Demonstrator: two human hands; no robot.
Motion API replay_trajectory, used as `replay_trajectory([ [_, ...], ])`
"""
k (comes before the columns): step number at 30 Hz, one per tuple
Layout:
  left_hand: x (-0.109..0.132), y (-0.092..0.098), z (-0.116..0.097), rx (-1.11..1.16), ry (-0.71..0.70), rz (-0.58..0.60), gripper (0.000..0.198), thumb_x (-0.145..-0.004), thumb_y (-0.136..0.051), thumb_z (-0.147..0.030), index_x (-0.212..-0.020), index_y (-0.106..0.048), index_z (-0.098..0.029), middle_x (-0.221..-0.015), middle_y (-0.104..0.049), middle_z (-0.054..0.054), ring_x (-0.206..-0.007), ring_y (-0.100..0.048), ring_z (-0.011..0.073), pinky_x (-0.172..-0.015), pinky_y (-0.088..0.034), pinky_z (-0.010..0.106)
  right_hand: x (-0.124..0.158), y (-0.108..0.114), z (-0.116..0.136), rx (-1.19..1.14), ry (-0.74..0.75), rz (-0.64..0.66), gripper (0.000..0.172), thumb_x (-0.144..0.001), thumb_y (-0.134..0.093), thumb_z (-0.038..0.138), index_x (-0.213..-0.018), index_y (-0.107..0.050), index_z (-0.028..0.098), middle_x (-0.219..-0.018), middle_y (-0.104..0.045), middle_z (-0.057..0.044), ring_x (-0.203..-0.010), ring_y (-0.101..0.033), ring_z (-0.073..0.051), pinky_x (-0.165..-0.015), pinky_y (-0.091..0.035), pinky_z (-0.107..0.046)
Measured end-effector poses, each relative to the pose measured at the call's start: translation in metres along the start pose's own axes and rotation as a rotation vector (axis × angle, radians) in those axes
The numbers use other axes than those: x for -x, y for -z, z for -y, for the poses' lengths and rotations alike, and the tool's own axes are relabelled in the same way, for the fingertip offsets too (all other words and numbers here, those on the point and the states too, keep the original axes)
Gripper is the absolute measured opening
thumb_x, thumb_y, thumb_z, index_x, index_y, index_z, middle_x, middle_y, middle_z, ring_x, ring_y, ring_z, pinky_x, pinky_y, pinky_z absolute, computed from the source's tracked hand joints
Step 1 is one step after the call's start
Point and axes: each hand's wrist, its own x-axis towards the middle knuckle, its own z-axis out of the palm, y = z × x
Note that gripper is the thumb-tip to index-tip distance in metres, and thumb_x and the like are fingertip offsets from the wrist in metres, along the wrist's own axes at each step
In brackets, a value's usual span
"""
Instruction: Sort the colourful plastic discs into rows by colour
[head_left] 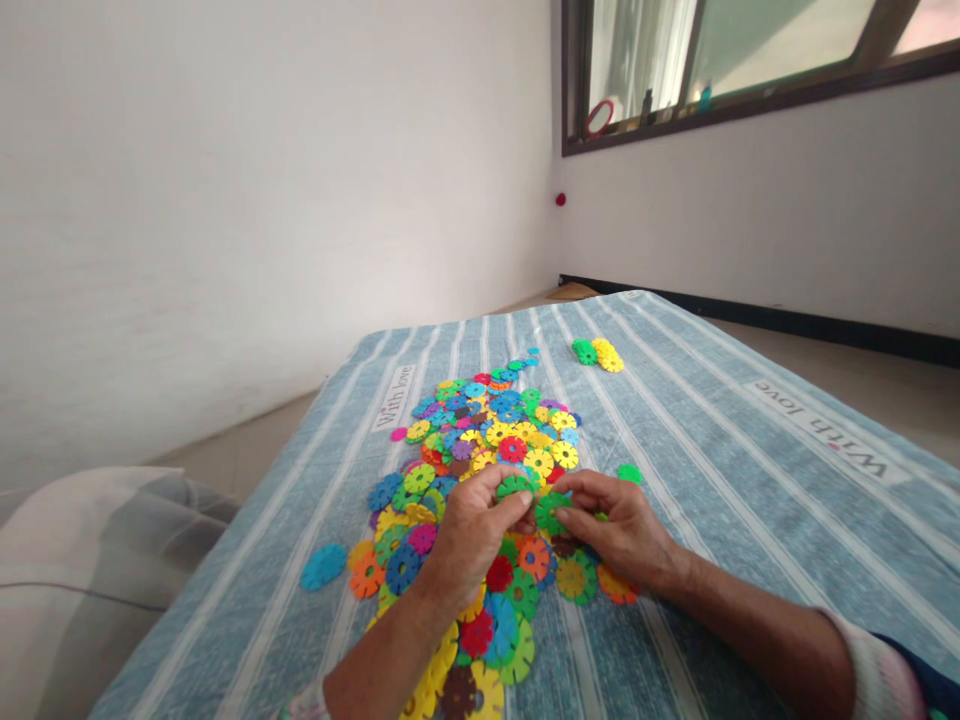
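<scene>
A person grips a green notched plastic disc (pixel 514 486) between the thumb and fingers of the left hand (pixel 474 520), while the right hand (pixel 611 520) pinches a second green notched disc (pixel 550 512) just beside it, both above a heap of multicoloured discs (pixel 512 449). Whether the two held pieces touch cannot be told.

With the hands as the clock's centre, a loose green disc (pixel 629 473) lies between 2 and 3 o'clock, and a green stack (pixel 584 351) and a yellow stack (pixel 607 356) lie side by side at 1, apart from the heap. Blue discs (pixel 323 567) sit between 8 and 9. The left forearm (pixel 390 655) crosses the heap toward 7, hiding some pieces.

The striped blue-and-white cloth (pixel 735 510) beneath reads "With love" twice: on a pale panel (pixel 395 397) at 10, its lettering running sideways, and on another panel (pixel 828 432) between 2 and 3, upside down. A pale draped cloth (pixel 67 620), crossed by a thin dark cable (pixel 90 591), lies toward 9. Far off at 1, a red-rimmed mirror (pixel 600 117) and a teal container (pixel 704 97) stand at a dark-framed window (pixel 757 112).
</scene>
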Motion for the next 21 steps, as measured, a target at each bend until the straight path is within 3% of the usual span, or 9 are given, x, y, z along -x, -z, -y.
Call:
replay_trajectory([
  [8,0.0004,0.0012,0.0001,-0.105,-0.043,0.026,0.007,-0.073,-0.065,-0.024,-0.075,-0.065,-0.017,-0.059,-0.062,-0.004,-0.056,-0.058,0.0110,-0.057,-0.046,0.020,-0.0010,0.0001,0.0018,0.015,0.017,0.001,0.027,-0.075,-0.070,0.037,-0.091,-0.060,0.018,-0.050,-0.041,0.011,-0.045,-0.052,-0.007,-0.053,-0.055,-0.026],
  [14,0.0012,-0.0008,-0.0012,-0.093,-0.031,0.044,0.017,-0.075,-0.062,-0.024,-0.091,-0.066,-0.018,-0.069,-0.066,-0.003,-0.057,-0.060,0.0118,-0.058,-0.048,0.022,-0.0007,0.0002,0.0027,0.010,0.011,0.002,0.028,-0.075,-0.070,0.039,-0.091,-0.060,0.018,-0.050,-0.044,0.011,-0.045,-0.054,-0.008,-0.052,-0.053,-0.025],
  [21,0.0010,-0.0035,0.0015,0.042,-0.034,0.127,0.026,-0.077,-0.058,-0.023,-0.101,-0.066,-0.018,-0.088,-0.072,0.003,-0.080,-0.067,0.0179,-0.072,-0.051,0.027,-0.0017,0.0008,0.0004,-0.015,-0.005,0.012,0.031,-0.076,-0.070,0.041,-0.094,-0.059,0.018,-0.052,-0.049,0.009,-0.047,-0.055,-0.008,-0.053,-0.053,-0.025],
])
